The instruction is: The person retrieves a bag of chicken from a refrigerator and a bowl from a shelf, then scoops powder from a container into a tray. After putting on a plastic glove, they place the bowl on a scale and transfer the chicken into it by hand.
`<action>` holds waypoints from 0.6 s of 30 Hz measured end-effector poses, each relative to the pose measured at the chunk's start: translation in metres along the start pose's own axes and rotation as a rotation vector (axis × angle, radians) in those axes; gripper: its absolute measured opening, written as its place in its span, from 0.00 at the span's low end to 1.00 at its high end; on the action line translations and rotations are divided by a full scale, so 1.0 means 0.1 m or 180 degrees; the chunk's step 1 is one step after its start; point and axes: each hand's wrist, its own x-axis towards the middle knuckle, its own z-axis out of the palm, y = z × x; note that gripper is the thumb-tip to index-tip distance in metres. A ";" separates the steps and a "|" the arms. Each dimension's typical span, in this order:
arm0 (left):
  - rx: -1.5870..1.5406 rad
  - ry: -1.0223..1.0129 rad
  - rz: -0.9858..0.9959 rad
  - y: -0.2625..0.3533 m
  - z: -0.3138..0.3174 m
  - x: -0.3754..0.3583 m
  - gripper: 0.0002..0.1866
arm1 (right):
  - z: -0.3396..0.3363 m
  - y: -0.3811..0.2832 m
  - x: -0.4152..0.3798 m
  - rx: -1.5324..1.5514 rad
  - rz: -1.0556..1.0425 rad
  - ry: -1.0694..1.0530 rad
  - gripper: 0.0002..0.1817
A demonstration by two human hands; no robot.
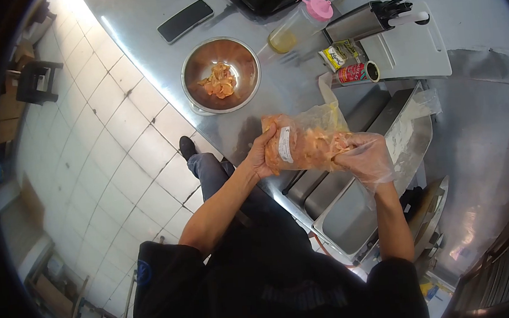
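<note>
A clear plastic bag of raw meat pieces [310, 147] with a white label is held up in front of me, over the counter edge and the metal pans. My left hand [263, 152] grips its left end, with the fingers closed round it. At the other end, my right hand [367, 157] is inside the bag's mouth under clear plastic, fingers closed on meat pieces. Beyond my left hand, a steel bowl [192, 101] stands on the counter with a small heap of meat pieces [221, 81] in it.
On the steel counter [136, 25] are a phone [185, 21], a pink-lidded bottle [298, 30], a knife holder [357, 22], a white board [437, 55], a red can [352, 74] and a yellow packet [336, 57]. Metal pans [346, 220] lie below the bag.
</note>
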 end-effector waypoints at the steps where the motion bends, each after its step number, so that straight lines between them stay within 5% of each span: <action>1: -0.0035 -0.0012 0.0006 0.00 0.00 0.00 0.28 | -0.01 0.01 -0.02 -0.0012 -0.0011 -0.0002 0.12; 15: -0.0344 -0.0258 -0.0068 0.01 -0.14 0.05 0.31 | -0.15 -0.88 -0.18 0.1050 -0.0548 -0.0049 0.12; 18: -0.0368 -0.0200 -0.0159 -0.05 -0.19 0.07 0.30 | -0.06 -1.05 0.00 0.0582 -0.0981 0.0003 0.13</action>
